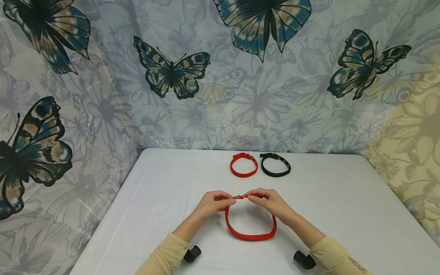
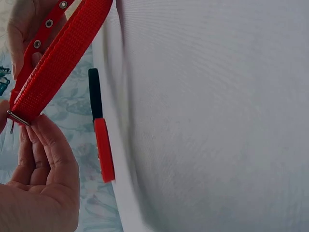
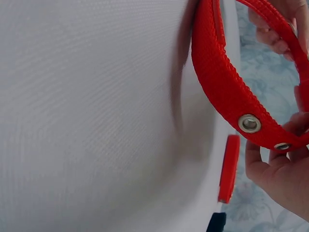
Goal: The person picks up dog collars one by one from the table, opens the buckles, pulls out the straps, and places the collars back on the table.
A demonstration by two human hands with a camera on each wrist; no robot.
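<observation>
A red webbing collar (image 1: 252,237) forms a wide loop over the front part of the table, its buckled side facing away from me. At that far side my left hand (image 1: 216,201) pinches the collar's end by the metal buckle (image 2: 18,117). Opposite it, fingertips close to the left ones, my right hand (image 1: 269,200) grips the strap between thumb and fingers. Metal eyelets (image 3: 241,123) run along the strap up to the right hand's fingers in the right wrist view. Both hands partly cover the join between the two ends.
Farther back on the white-covered table (image 1: 172,172) lie a smaller red collar (image 1: 242,175) and a black collar (image 1: 275,174), side by side and looped. Behind the table hangs a butterfly-patterned cloth (image 1: 192,126). Black devices (image 1: 192,254) show beneath both wrists.
</observation>
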